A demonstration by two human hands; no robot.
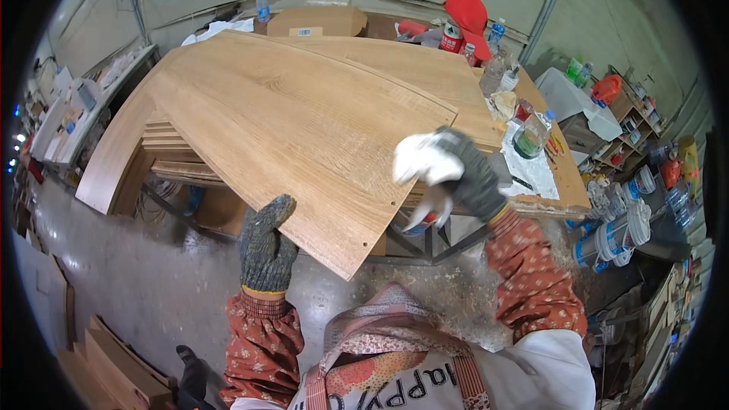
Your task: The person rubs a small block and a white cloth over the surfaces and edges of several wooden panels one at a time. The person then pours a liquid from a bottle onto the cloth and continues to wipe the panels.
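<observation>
A long wood-grain board (304,121) lies slantwise over a stack of similar boards, its near corner jutting out toward me. Two small holes show near that end. My left hand (267,245), in a dark grey knitted glove, grips the board's left edge close to the near end, thumb on top; the fingers underneath are hidden. In a matching glove, my right hand (465,171) is closed on a white cloth (425,158) at the board's right edge. Part of the cloth hangs below the edge, and the hand is somewhat blurred.
Right of the boards, a clear bottle of liquid (529,137) stands on a white sheet (531,175) among small bottles and tools. A red cap (467,19), a can and a cardboard box (315,21) are along the back. Buckets (615,239) stand on the floor at right.
</observation>
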